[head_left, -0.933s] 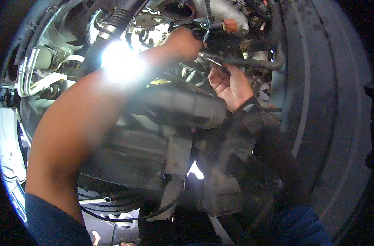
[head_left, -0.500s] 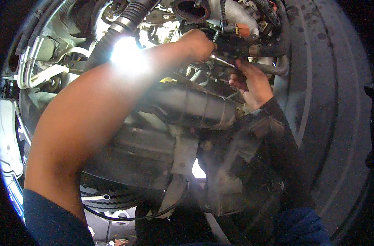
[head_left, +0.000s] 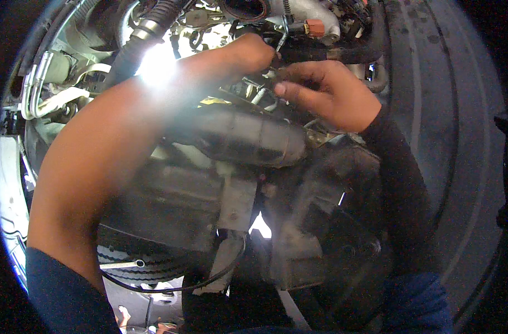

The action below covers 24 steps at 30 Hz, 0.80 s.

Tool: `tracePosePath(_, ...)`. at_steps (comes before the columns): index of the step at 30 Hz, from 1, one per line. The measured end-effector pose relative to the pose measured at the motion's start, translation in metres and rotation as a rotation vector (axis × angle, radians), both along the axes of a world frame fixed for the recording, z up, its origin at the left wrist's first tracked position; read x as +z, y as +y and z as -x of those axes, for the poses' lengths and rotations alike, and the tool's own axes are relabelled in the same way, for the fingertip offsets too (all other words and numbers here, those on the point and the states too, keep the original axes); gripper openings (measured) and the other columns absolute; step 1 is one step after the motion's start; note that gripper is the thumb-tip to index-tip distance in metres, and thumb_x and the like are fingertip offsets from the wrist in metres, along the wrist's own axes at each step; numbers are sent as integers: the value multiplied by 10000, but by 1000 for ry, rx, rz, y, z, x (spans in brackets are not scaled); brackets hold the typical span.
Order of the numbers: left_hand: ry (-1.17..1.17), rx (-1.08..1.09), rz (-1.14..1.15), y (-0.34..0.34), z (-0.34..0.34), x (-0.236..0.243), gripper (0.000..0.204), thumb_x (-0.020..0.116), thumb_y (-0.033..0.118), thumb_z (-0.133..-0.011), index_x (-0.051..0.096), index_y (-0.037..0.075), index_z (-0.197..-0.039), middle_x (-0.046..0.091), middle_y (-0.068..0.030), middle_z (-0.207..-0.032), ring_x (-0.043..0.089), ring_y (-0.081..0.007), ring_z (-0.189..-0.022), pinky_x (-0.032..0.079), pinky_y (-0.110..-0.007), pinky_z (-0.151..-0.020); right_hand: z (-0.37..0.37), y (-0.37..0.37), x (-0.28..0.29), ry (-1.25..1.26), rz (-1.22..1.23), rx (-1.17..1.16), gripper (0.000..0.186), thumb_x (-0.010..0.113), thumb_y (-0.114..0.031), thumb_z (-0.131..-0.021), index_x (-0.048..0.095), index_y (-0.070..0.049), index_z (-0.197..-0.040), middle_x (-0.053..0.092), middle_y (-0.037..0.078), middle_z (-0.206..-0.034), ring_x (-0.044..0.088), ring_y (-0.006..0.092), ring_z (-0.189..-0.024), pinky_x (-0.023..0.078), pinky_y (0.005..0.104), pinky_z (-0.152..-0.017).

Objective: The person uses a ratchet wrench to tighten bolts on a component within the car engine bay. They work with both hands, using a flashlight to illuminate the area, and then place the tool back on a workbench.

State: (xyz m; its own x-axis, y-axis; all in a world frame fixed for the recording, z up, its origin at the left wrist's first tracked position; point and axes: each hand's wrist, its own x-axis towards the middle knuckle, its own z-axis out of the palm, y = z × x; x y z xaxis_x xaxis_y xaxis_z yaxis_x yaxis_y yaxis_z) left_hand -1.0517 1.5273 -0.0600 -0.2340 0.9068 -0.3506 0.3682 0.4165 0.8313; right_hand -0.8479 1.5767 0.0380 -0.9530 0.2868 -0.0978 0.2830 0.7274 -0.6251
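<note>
My left hand point(head_left: 256, 51) reaches across an engine bay with its fingers curled closed, seen from the back; what it grips, if anything, is hidden. Right beside it, my right hand point(head_left: 334, 92) has thumb and fingers drawn together around a small spot at the left fingertips. Whatever lies in that pinch is too small and dark to name. A thin metal pipe point(head_left: 284, 39) rises just behind the hands. Below them runs a fat black cylindrical part point(head_left: 248, 136), and an orange connector point(head_left: 314, 27) sits beyond the right hand.
A ribbed black hose point(head_left: 158, 18) with a metal clamp lies upper left, near a bright glare. On the lower left, a ring-ended wrench point(head_left: 123, 264) rests by a tyre point(head_left: 154, 271). A black cable point(head_left: 209, 286) loops below. A dark ridged panel point(head_left: 443, 139) borders the right.
My right hand has moved left and up to meet the left hand, its spread fingers closing to a pinch. The shiny rod between the hands no longer shows. The whole view has shifted slightly.
</note>
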Motion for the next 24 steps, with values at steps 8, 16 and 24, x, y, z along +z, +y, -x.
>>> tracePosePath(8,641,-387,-33,7,0,6,388,601,386,-970,738,54,-1118,720,-189,-1078,697,-371,-1012,558,-431,-899,-14,7,-21,-240,445,-526,489,611,-477,-996,697,-3,-1074,728,94,-867,670,173,-735,537,326,-676)
tracePosePath(16,685,-437,-58,6,-1,9,332,620,381,-961,766,96,-1048,746,-145,-950,726,-308,-915,571,-415,-835,-4,16,-42,-375,244,-478,369,567,-338,-1043,645,6,-1148,716,107,-973,661,148,-705,565,308,-670)
tracePosePath(24,357,-228,-64,7,1,-4,301,623,352,-951,765,101,-1039,746,-126,-895,729,-298,-873,570,-418,-795,11,8,-4,-313,666,-392,458,547,-442,-1032,672,-2,-1023,716,87,-814,676,161,-678,543,315,-631)
